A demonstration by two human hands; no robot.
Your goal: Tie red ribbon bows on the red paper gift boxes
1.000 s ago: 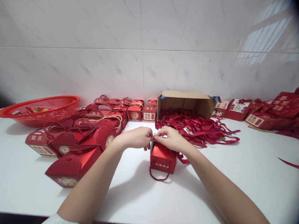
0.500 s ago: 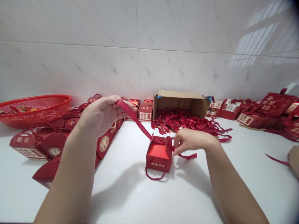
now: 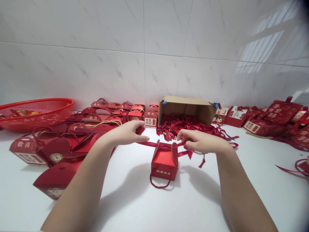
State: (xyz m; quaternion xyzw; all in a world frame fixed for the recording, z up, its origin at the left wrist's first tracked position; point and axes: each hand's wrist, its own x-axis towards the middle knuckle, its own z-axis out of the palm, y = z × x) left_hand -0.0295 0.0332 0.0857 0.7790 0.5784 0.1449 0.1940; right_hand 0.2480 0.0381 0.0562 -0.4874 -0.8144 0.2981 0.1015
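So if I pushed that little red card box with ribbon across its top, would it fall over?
The small red card box would probably slide rather than tip, since it sits flat and looks squat. Its thin, rounded card flaps might bend if pinched hard. The dark red twisted cord handle would likely be floppy, as it droops in a loop.

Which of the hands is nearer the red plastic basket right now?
Left. The left hand is right of the red plastic basket, with red gift boxes in between; the right hand is farther right, beyond the small ribboned box.
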